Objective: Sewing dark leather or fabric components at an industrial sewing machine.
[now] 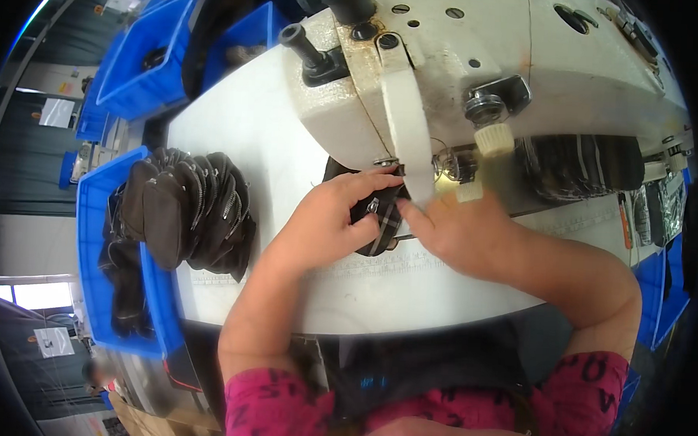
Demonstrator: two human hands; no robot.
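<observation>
Under the head of one white sewing machine (440,82), at the middle of the table, lies one dark pouch (385,218) with a metal zip pull and pale lines across it. Two hands attend it. The left hand (326,217) has its fingers bent over the far part and its thumb set apart on the near part, holding the pouch between them. The right hand (457,230) puts one fingertip to the pouch's right edge; its other fingers are partly hidden by the machine, and whether they grip cannot be told.

At left, one pile (198,204) of dark zipped pouches leans over the right rim of one blue bin (166,307); they overlap too closely for an exact count. More dark cloth hangs within that bin. Two further bins, also blue, are plain at far left: an outer bin (140,92) and an inner bin (252,27). Other blue parts at the margins are cut off. At right lie one dark bundle (581,166) with pale lines and one orange tool (624,222).

The table (283,301) is white, curved by the lens, with a printed scale along its near side. Beyond it at left, the room shows dark curtains (27,177), two white sheets of paper, an upper sheet (57,112) and a lower sheet (53,342), and one bright window (42,295).
</observation>
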